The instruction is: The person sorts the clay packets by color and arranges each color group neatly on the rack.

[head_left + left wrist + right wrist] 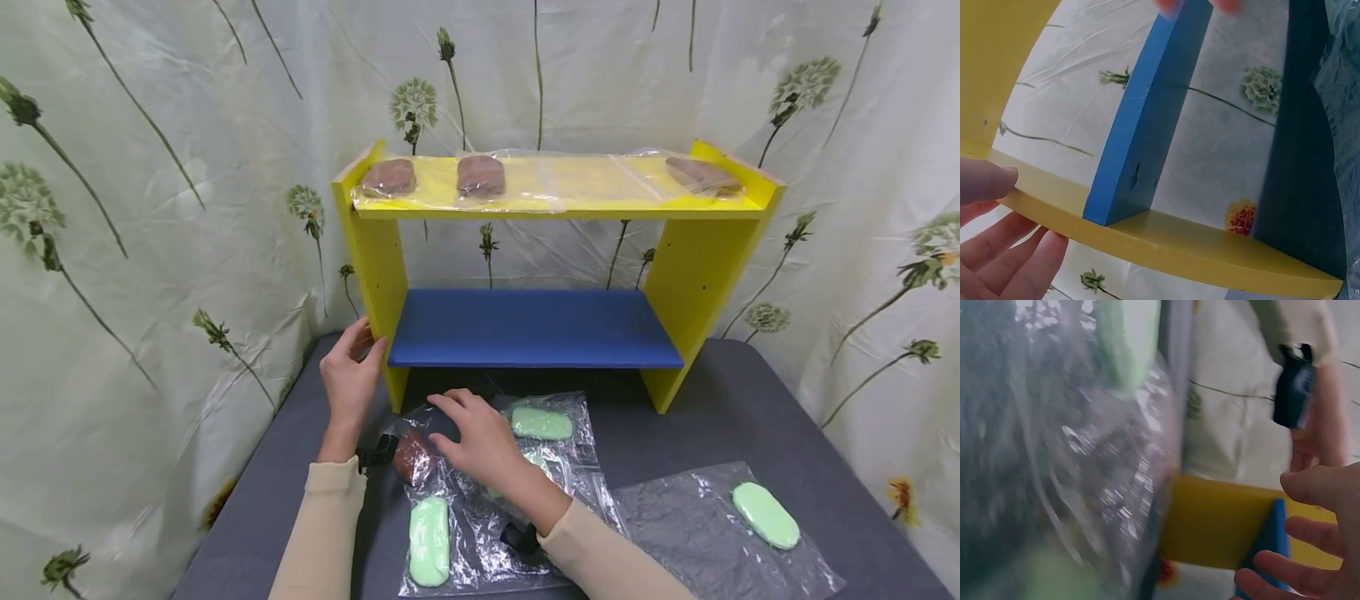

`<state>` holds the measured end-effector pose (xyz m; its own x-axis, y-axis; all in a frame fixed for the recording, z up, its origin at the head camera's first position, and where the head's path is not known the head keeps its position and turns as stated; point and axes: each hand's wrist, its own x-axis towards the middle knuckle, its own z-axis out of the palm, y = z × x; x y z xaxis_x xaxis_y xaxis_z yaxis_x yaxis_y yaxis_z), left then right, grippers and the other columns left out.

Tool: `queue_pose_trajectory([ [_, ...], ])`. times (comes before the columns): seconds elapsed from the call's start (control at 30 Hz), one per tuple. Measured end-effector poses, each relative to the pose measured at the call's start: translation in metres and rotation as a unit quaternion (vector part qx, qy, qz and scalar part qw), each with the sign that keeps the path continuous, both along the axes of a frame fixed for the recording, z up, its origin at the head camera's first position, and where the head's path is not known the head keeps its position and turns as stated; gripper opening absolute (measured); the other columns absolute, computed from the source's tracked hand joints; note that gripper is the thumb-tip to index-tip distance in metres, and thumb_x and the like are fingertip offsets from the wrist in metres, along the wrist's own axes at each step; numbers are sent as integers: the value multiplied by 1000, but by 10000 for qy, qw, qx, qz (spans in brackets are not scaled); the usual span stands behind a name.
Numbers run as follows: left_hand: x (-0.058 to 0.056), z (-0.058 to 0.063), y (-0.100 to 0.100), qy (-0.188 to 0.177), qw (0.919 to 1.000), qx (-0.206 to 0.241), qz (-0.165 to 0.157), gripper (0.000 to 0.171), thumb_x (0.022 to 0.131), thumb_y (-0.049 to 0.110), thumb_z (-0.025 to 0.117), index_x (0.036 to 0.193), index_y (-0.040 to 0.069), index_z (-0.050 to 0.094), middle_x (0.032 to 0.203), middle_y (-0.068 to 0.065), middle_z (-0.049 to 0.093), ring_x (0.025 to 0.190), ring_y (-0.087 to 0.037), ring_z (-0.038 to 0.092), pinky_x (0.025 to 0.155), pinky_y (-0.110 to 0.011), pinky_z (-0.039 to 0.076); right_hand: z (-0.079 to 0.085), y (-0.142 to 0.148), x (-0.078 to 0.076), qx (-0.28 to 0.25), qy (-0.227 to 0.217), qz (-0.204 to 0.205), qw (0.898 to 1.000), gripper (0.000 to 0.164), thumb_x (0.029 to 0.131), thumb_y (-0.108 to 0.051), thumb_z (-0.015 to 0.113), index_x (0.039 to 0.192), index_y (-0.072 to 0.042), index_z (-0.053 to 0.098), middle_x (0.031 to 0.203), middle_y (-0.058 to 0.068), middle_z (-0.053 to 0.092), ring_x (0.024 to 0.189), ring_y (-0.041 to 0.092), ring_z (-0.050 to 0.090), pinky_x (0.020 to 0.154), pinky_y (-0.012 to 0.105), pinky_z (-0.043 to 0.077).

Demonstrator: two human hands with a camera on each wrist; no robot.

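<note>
A small shelf unit has yellow side panels [375,275], a yellow top board and a blue shelf board [536,329]. My left hand [352,371] holds the front edge of the left panel, thumb on the inner face and fingers [1029,256] outside. My right hand [483,442] hovers with spread fingers over clear plastic bags [472,533] in front of the unit, holding nothing. These bags contain green oval bars [429,542] and a reddish-brown piece [413,458]; one green bar is partly hidden by the right forearm.
Three brown blocks [481,176] in clear bags lie along the yellow top board. Another clear bag [675,517] with a green oval bar [766,515] lies at the right on the dark table [247,508]. A dandelion-print curtain [187,250] hangs behind.
</note>
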<state>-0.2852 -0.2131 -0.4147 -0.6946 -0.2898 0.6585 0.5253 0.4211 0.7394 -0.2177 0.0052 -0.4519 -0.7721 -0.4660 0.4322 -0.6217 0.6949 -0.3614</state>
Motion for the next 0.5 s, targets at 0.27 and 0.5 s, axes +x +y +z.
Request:
queue_pose_trajectory([
  [0.27,0,-1,-3,-254,9996,41,-108,38,90,11,77,127,16,71,112,-10,72,102,-29,71,88,-49,56,-25,-21,-12,505,-693,174,9962,64,90,-43,74,148,-26,52,134,3,56,114,22,59,79,41,57],
  [0.5,2,4,-3,-233,9993,178,-245,39,89,2,76,128,7,70,113,-18,71,103,-35,69,90,-52,55,-40,-31,-16,963,-1203,182,9879,80,87,-64,67,153,-26,45,143,8,50,127,31,52,94,52,51],
])
